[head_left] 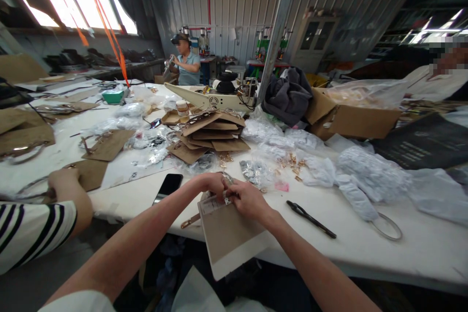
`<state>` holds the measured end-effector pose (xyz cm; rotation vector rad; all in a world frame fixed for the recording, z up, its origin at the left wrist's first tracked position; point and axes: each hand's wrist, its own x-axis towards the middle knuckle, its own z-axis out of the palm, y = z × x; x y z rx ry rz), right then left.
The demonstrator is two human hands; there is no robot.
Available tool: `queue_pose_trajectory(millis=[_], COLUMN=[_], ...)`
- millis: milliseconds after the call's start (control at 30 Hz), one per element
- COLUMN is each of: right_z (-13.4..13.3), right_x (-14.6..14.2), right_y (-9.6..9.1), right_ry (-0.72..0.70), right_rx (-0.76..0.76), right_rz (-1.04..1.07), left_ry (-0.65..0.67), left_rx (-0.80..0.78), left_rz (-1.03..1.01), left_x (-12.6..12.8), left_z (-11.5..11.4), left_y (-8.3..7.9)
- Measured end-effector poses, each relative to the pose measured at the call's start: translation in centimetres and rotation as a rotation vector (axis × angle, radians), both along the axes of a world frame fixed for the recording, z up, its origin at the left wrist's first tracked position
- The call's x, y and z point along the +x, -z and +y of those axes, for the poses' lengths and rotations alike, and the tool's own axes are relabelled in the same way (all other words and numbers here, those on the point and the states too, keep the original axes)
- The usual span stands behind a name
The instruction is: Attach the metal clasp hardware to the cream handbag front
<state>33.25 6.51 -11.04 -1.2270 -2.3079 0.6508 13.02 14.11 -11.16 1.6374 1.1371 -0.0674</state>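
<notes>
My left hand and my right hand meet at the top edge of a brown card panel that overhangs the table's near edge. Both hands have fingers pinched together on a small metal fitting at the panel's top. A gold-coloured metal strip pokes out from under the panel on the left. A black phone lies left of my left hand. Black pliers lie right of my right hand.
A co-worker's hand in a striped sleeve rests on brown card at the left. Stacked brown card pieces, plastic bags of small parts, a cardboard box and a metal ring cover the white table. Another person works at the back.
</notes>
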Motion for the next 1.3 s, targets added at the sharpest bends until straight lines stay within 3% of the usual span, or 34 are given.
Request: queue_pose_trajectory(millis=[433, 933, 1167, 1300], right_z=[-1.6, -0.5, -2.7, -3.4], right_x=[1.2, 1.3, 2.0, 1.8], right_y=[0.9, 0.8, 2.0, 2.7], right_ry=[-0.129, -0.181, -0.095, -0.087], right_rx=[0.107, 0.043, 0.107, 0.168], right_rz=[-0.082, 0.006, 0.111, 0.070], left_ry=[0.053, 0.089, 0.105, 0.122], left_rx=[-0.076, -0.129, -0.255, -0.294], left_rz=[-0.016, -0.082, -0.127, -0.141], left_x=[-0.6, -1.1, -1.4, -1.4], left_z=[0.1, 0.6, 1.7, 1.9], left_y=[0.3, 0.9, 2.3, 2.3])
